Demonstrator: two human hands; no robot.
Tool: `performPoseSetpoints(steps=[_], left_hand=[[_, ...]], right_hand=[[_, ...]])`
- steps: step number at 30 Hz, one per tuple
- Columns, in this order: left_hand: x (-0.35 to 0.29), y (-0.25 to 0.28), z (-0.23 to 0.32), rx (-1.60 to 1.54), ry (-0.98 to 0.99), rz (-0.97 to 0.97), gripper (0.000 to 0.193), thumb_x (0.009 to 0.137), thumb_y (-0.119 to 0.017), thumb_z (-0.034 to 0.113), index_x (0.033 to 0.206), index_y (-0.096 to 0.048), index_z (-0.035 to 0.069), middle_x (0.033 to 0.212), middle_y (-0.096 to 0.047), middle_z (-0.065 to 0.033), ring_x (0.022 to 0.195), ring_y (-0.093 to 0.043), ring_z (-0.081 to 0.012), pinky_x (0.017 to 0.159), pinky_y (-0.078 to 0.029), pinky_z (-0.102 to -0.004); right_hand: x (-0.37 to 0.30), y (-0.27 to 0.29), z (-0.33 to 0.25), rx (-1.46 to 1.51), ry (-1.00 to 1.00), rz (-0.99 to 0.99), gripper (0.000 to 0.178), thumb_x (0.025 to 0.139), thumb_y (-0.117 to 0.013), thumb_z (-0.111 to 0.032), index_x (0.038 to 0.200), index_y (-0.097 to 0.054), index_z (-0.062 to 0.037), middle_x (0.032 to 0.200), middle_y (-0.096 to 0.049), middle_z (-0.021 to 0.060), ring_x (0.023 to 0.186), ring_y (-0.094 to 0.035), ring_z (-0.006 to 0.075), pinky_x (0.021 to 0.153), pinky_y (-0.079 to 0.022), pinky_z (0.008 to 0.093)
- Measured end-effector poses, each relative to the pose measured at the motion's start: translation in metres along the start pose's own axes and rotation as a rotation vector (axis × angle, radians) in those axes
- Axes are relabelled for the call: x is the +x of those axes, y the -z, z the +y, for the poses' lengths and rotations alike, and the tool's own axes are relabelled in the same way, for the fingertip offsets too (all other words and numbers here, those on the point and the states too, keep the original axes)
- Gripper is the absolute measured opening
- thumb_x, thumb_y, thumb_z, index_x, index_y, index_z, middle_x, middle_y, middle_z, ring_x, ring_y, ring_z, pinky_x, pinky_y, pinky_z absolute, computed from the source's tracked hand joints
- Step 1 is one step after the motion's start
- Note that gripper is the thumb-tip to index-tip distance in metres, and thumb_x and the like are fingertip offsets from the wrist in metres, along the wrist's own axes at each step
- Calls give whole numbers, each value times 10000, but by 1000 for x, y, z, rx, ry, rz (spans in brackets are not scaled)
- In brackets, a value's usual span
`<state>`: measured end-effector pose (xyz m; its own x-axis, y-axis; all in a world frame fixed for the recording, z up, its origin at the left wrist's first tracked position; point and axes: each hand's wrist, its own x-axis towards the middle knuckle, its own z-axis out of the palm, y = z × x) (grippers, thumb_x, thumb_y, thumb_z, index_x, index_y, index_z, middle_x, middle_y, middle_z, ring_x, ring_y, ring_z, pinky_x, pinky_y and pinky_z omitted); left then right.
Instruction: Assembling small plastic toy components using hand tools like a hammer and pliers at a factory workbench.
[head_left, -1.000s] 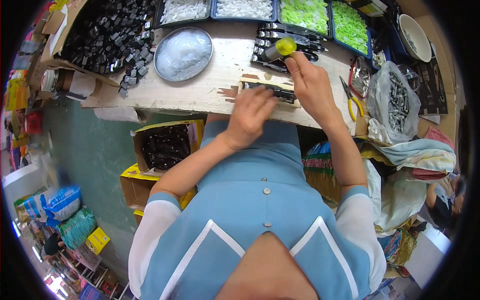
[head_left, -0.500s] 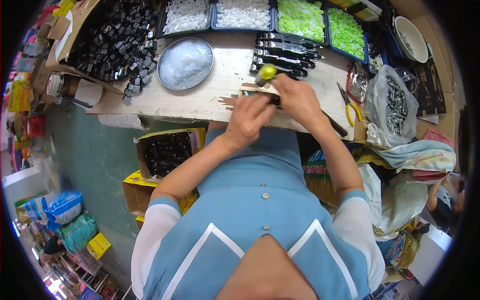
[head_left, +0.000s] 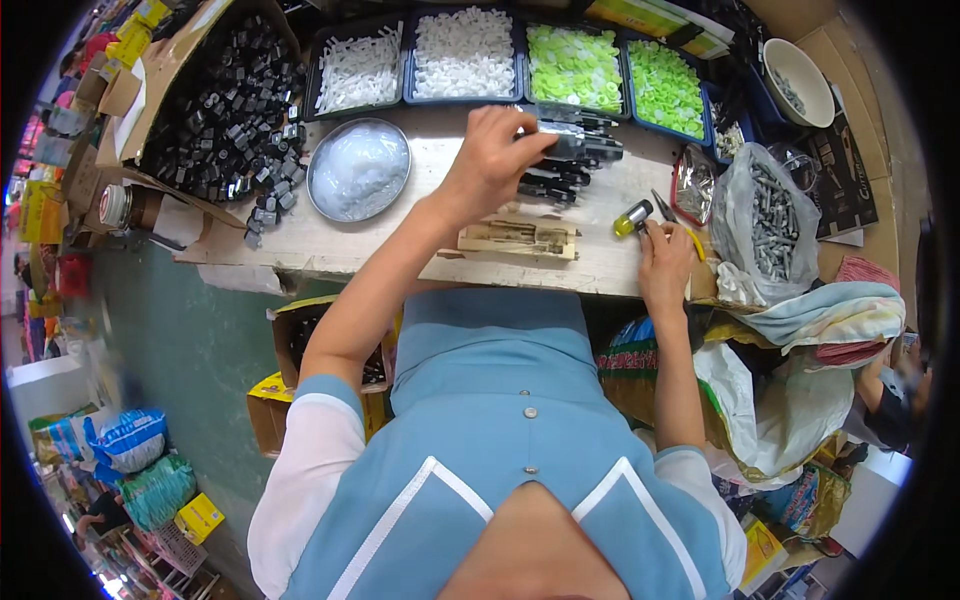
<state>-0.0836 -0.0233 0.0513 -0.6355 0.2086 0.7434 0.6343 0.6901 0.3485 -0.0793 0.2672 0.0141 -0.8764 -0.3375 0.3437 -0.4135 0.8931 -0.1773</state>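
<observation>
Two bare hands at work along the front edge of a pale wooden counter [head_left: 350, 243]. The left hand [head_left: 492, 150] reaches to the stack of black strips [head_left: 552, 188] behind the wooden block [head_left: 490, 238], its thumb and fingers closed about the left end of one black strip [head_left: 590, 145]; holding it by the end probably keeps the hand clear of the neighbouring pieces, which lie roughly side by side, perhaps to save room. The strip is blurred, so whether it touches those beneath cannot be told. The right hand [head_left: 667, 262] rests low over the handle of a hammer [head_left: 636, 215], whose yellow-tipped head points away from the person; the palm hides the handle, and how firmly it grips cannot be told. Pliers [head_left: 696, 241] lie just beside, seemingly grouped there for right-hand reach. The grooved block sits near the counter's edge, between the hands and in front of the body, presumably for easy reach by either. Trays [head_left: 464, 101] of white and green pieces line the back, apparently sorted by colour, while a round dish [head_left: 355, 220] of whitish, translucent material stands to the left.
</observation>
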Motion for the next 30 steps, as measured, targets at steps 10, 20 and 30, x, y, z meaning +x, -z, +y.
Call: performPoseSetpoints(steps=[10,20,30], left_hand=[[31,-19,-29,64,60,-220,248,733,-629,66,972,-597,127,915,-543,-41,882,-509,-208,814,-296,-375],[31,-3,-24,34,101,-103,344,692,-687,132,1020,-584,119,989,-562,-51,915,-508,-207,824,-286,-377],[-71,90,-11,205,498,525,187,723,-621,-44,900,-635,16,834,-607,-86,802,-553,-227,756,-404,-315]], right_hand=[[6,2,8,40,-68,-19,223,795,-584,-154,1002,-592,-69,970,-515,109,932,-481,284,760,-339,401],[46,27,-5,150,-15,78,135,798,-563,-107,920,-602,-65,892,-538,90,864,-503,267,732,-353,380],[219,33,-127,266,641,282,154,718,-561,-31,853,-592,-98,812,-540,50,820,-503,240,676,-338,359]])
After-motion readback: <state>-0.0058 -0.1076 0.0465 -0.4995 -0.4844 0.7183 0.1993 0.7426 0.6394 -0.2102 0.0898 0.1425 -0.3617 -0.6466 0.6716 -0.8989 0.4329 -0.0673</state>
